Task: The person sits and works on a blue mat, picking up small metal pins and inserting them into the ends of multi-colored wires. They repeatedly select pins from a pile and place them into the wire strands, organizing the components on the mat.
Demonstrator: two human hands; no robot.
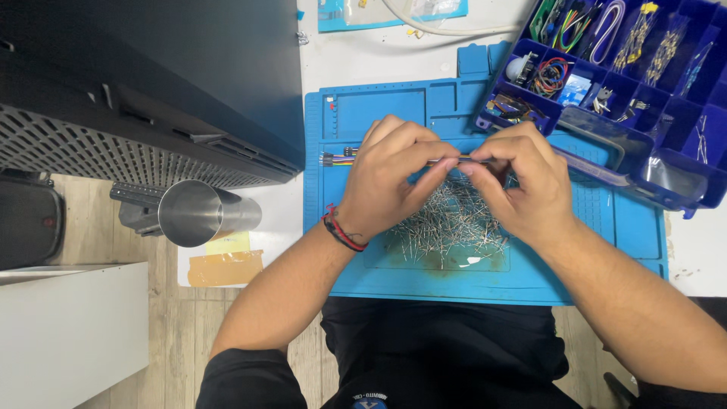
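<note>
White tabletop fills the middle of the view, with a big dark cabinet with a grille front at its left edge and wooden floor below. On the table lies a blue work mat, and a dark blue parts box with many small compartments overlaps its right corner. A shiny steel cup lies on its side beside the mat. The left hand and the right hand meet above the mat, fingertips of both pinched narrow on a thin wire stretched level between them. Under the hands a heap of small metal pins is spread on the mat. A red and black band circles the left wrist.
</note>
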